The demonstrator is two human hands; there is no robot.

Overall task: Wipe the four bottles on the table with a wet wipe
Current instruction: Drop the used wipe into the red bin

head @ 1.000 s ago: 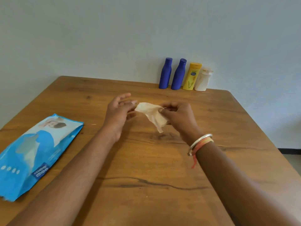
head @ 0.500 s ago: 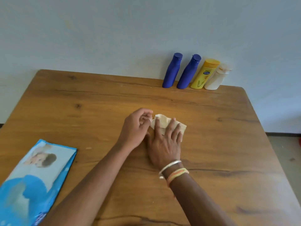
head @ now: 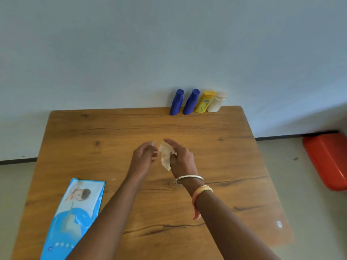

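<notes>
Wooden table [head: 216, 162], seen from above and behind the arms; pale wall beyond its far edge. Right hand [head: 181, 159] is above mid-table, fingers curled around a crumpled wet wipe [head: 165, 156]; the wipe's loose end hangs down toward the wrist side. The thumb points forward over the top of the wipe. Left hand [head: 143, 159] is just beside it on the left, fingers loosely extended and close together, tips near the wipe's edge; motion blur makes it unclear whether they touch or pinch it. Right wrist wears a silver bangle [head: 188, 178] and, further up the forearm, an orange-yellow thread band [head: 201, 190] with a loose tail. Four bottles stand in a tight row at the far edge against the wall, well apart from the hands: blue bottle [head: 176, 103], second blue bottle [head: 191, 102], yellow bottle [head: 205, 102], white bottle [head: 216, 102], left to right. Blue wipes pack [head: 75, 216] lies flat at the table's near left, beside the left forearm. On the floor to the right of the table, a red plastic object [head: 328, 162], partly cut by the frame.
</notes>
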